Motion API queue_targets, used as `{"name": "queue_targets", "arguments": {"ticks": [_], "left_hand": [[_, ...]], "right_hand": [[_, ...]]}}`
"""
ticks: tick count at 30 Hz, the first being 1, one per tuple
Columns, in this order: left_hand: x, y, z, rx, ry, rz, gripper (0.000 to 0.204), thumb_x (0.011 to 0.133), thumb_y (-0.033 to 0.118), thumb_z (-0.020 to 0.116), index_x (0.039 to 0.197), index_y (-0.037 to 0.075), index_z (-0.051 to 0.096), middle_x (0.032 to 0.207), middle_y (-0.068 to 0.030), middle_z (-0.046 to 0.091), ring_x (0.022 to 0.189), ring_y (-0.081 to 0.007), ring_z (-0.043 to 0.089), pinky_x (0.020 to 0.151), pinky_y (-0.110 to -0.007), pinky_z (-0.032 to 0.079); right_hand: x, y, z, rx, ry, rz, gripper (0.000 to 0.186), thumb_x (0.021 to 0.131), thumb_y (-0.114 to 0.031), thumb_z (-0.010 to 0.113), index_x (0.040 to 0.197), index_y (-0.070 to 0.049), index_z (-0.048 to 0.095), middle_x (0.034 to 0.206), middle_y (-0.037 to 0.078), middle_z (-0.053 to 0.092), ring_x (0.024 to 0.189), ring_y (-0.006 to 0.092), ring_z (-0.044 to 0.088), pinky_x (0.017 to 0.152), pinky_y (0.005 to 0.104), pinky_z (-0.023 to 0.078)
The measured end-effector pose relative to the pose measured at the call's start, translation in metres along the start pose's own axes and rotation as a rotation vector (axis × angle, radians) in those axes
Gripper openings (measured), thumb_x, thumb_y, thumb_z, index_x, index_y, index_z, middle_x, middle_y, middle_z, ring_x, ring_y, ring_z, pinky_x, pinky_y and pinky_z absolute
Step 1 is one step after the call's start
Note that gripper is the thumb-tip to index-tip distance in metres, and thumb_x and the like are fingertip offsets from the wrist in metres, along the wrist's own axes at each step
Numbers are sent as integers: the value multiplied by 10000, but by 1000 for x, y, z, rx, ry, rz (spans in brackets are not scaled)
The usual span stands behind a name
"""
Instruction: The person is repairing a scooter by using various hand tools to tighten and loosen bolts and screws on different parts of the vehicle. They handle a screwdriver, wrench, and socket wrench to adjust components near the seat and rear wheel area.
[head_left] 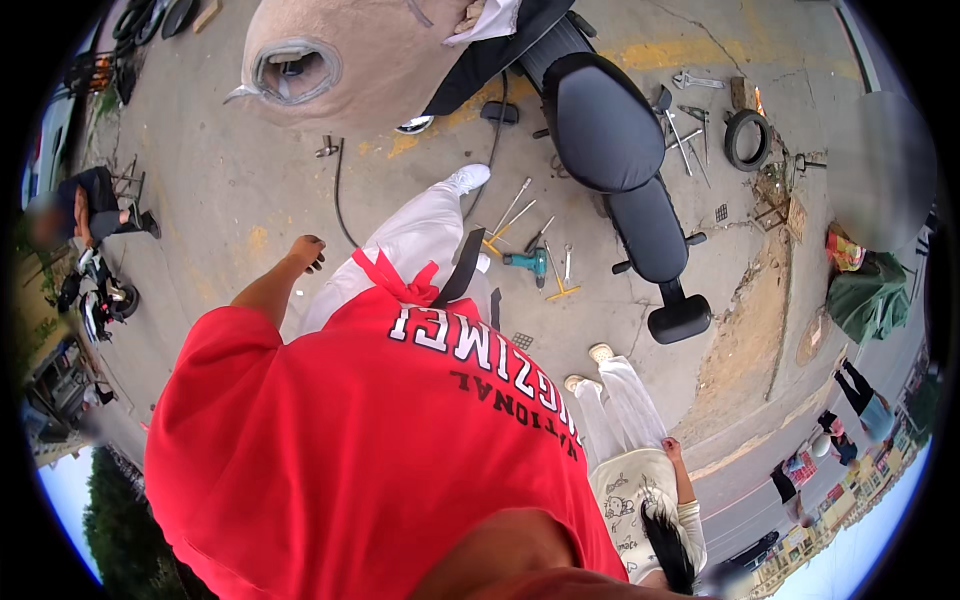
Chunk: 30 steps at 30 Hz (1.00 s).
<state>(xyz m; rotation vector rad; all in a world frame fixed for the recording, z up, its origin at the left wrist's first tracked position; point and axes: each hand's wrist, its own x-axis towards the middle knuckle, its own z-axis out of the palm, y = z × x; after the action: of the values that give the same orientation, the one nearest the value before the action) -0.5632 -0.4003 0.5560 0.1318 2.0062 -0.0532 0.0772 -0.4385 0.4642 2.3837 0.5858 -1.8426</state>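
My left hand [308,252] hangs beside my white trousers, fingers loosely apart and holding nothing; its fingertips look dark. A black hose [342,190] lies on the ground just ahead of it. My right hand is not visible. In front of me stands a two-wheeler with a long black seat [610,125] and a beige padded cover [370,60] with a grey-rimmed opening. On the ground between me and the seat lie a teal power drill [527,262], T-handle wrenches [515,210] and a spanner [568,262].
Right of the seat are a hammer [664,100], an adjustable wrench [698,80], pliers [694,112] and a small tyre [747,140]. A person in white trousers [630,400] stands close on my right. At far left another person [90,205] sits near a parked motorcycle [100,295].
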Motion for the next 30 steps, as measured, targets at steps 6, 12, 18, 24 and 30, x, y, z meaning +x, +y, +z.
{"name": "queue_targets", "arguments": {"ticks": [6, 12, 18, 24, 30], "left_hand": [[-45, -224, 44, -65, 86, -175, 280, 846, 265, 558, 1062, 115, 654, 1005, -90, 667, 882, -203, 631, 731, -395, 491], [-66, -219, 50, -664, 157, -284, 323, 866, 214, 584, 1147, 55, 561, 903, -92, 623, 775, -226, 646, 644, -379, 518], [33, -79, 54, -829, -114, 98, 305, 932, 158, 501, 1188, -6, 515, 957, -123, 626, 848, -230, 643, 705, -330, 527], [224, 22, 141, -923, -454, 70, 379, 952, 205, 468, 1283, 24, 446, 1153, -175, 578, 1014, -269, 589, 864, -375, 466], [441, 147, 181, -1135, -304, 17, 359, 946, 147, 474, 1258, -12, 399, 1176, -236, 552, 994, -346, 596, 811, -420, 540]], "right_hand": [[29, 23, -47, 82, -64, 21, 187, 941, -215, 479, 921, -33, 518, 510, -3, 384, 349, 113, 318, 324, 304, 296], [-3, -68, -28, 412, -37, -4, 217, 946, -195, 472, 1017, 3, 529, 610, 31, 455, 453, 137, 406, 420, 296, 368], [-19, -117, 115, 645, -273, -85, 275, 966, -169, 437, 1165, 11, 497, 664, 17, 458, 557, 129, 413, 576, 311, 404], [29, -106, 276, 961, -546, 156, 298, 968, -197, 438, 1181, 4, 493, 669, -2, 434, 586, 118, 389, 678, 323, 389], [77, -56, 383, 1166, -535, 276, 313, 988, -211, 417, 1217, -6, 474, 636, 0, 441, 552, 120, 385, 704, 321, 406]]}}
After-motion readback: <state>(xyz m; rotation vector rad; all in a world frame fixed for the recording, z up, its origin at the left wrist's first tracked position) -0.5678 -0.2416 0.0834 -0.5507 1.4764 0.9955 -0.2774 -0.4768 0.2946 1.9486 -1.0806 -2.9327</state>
